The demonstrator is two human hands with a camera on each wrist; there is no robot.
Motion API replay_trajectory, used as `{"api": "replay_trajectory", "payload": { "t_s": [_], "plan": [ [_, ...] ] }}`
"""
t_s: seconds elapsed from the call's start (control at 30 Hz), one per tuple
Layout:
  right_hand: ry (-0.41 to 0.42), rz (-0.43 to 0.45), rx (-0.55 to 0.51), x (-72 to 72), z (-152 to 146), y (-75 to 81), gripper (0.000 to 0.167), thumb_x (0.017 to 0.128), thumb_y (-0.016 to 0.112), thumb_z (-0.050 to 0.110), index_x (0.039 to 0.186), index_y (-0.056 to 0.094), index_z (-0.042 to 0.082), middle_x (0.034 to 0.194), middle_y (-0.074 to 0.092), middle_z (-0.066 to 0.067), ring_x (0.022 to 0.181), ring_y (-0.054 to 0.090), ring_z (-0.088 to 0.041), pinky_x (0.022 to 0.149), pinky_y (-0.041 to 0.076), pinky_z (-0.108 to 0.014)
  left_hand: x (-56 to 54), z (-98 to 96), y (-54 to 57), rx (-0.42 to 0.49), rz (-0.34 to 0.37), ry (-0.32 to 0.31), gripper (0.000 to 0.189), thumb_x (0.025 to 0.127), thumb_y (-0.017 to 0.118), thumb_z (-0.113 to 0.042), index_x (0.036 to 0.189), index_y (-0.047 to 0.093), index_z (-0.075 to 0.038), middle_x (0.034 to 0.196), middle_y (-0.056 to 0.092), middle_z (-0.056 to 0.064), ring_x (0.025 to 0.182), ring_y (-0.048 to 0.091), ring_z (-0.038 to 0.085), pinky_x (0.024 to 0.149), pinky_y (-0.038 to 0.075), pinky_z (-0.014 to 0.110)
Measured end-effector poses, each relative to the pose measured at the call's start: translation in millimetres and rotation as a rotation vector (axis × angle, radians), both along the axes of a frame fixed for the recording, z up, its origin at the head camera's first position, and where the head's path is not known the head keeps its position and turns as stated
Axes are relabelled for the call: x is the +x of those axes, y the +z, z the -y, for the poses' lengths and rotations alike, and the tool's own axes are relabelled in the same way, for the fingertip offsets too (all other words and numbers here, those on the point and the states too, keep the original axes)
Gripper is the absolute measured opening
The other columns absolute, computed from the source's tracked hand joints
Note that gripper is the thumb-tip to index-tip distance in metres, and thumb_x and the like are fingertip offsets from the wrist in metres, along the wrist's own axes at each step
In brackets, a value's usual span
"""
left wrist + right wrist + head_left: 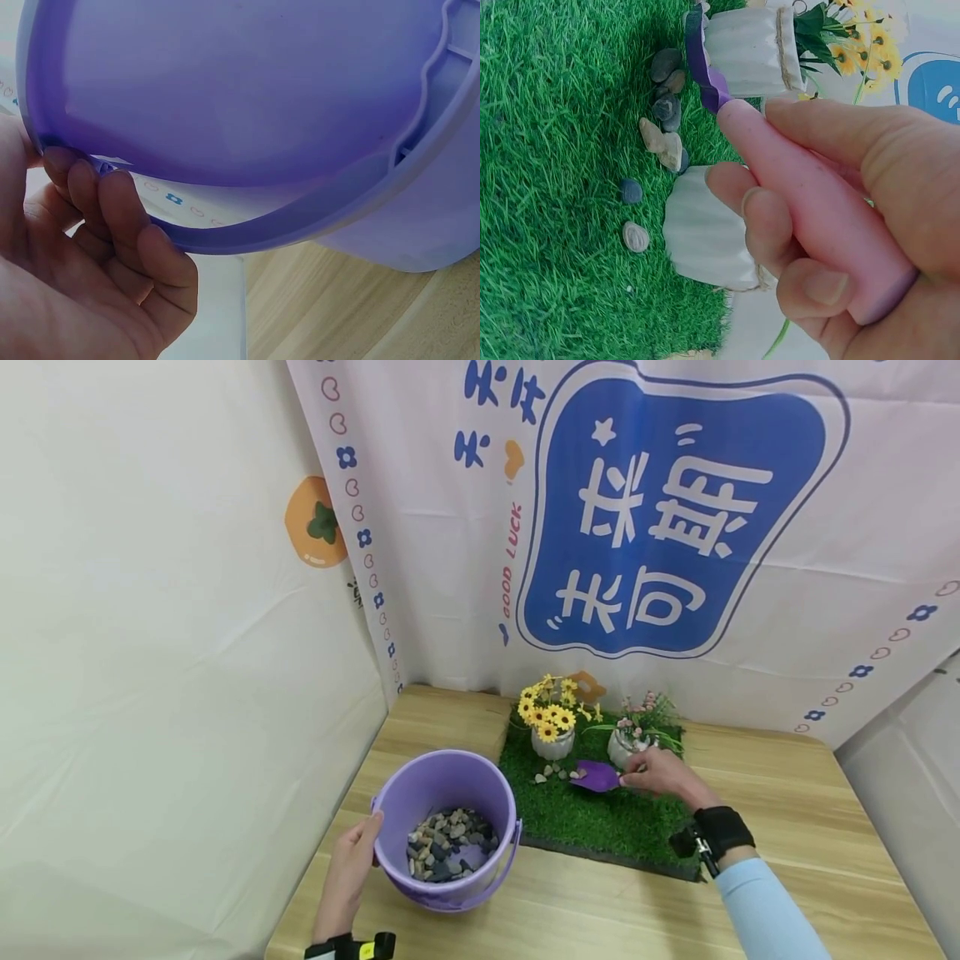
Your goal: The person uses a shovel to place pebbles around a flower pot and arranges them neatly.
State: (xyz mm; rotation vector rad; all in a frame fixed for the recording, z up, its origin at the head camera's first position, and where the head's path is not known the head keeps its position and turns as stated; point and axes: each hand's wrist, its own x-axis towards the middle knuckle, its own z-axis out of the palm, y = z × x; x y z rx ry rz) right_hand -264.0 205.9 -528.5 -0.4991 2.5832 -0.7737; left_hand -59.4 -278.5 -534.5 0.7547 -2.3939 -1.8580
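My left hand grips the left edge of a purple bucket, its fingers curled at the rim in the left wrist view. Inside, grey and tan pebbles cover much of the bottom. In my right hand is a small garden trowel with a purple blade and a pink handle, fingers wrapped round the handle. The blade is low over the artificial grass mat, in front of two white pots. A few loose pebbles lie left of its tip, and one light pebble overlaps the tip.
A white pot with yellow flowers stands at the mat's back left; another pot with pink flowers stands close behind the right hand. The wooden table extends to both sides. A printed cloth hangs behind.
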Motion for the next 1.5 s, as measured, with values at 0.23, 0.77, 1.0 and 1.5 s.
{"api": "replay_trajectory", "payload": {
  "t_s": [0.23, 0.77, 1.0, 1.5],
  "plan": [
    [-0.001, 0.001, 0.029, -0.5, -1.3, 3.0, 0.018, 0.091, 0.069, 0.024, 0.094, 0.072, 0.007, 0.071, 0.067, -0.006, 0.060, 0.062, -0.024, 0.053, 0.049, -0.029, 0.9, 1.2, -0.7, -0.006, 0.002, 0.002, 0.062, 0.098, 0.048, -0.056, 0.094, 0.063, 0.004, 0.083, 0.065, 0.010, 0.071, 0.056, 0.014, 0.069, 0.044, 0.029],
    [0.037, -0.065, 0.067, 0.5, -3.7, 18.2, 0.014, 0.091, 0.069, 0.022, 0.091, 0.074, 0.008, 0.067, 0.066, 0.000, 0.058, 0.061, -0.017, 0.052, 0.048, -0.029, 2.4, 1.0, -3.0, 0.009, -0.013, 0.004, 0.060, 0.099, 0.049, -0.053, 0.095, 0.064, 0.005, 0.084, 0.068, 0.013, 0.071, 0.058, 0.015, 0.070, 0.045, 0.029],
    [0.028, -0.054, 0.103, -1.5, -4.3, 27.8, 0.012, 0.091, 0.069, 0.022, 0.088, 0.074, 0.010, 0.067, 0.065, -0.003, 0.053, 0.056, -0.014, 0.050, 0.046, -0.028, 2.8, 1.7, -2.4, 0.015, -0.007, -0.003, 0.061, 0.099, 0.048, -0.054, 0.097, 0.064, 0.006, 0.087, 0.069, 0.014, 0.072, 0.058, 0.015, 0.070, 0.044, 0.028],
    [0.060, -0.073, 0.130, 4.1, -1.9, 46.5, 0.010, 0.091, 0.069, 0.019, 0.086, 0.073, 0.012, 0.066, 0.061, 0.001, 0.049, 0.050, -0.011, 0.050, 0.041, -0.029, 0.7, 1.5, -1.6, 0.002, -0.010, 0.004, 0.061, 0.099, 0.049, -0.053, 0.094, 0.064, 0.006, 0.083, 0.067, 0.012, 0.070, 0.057, 0.014, 0.067, 0.044, 0.027]
  ]
}}
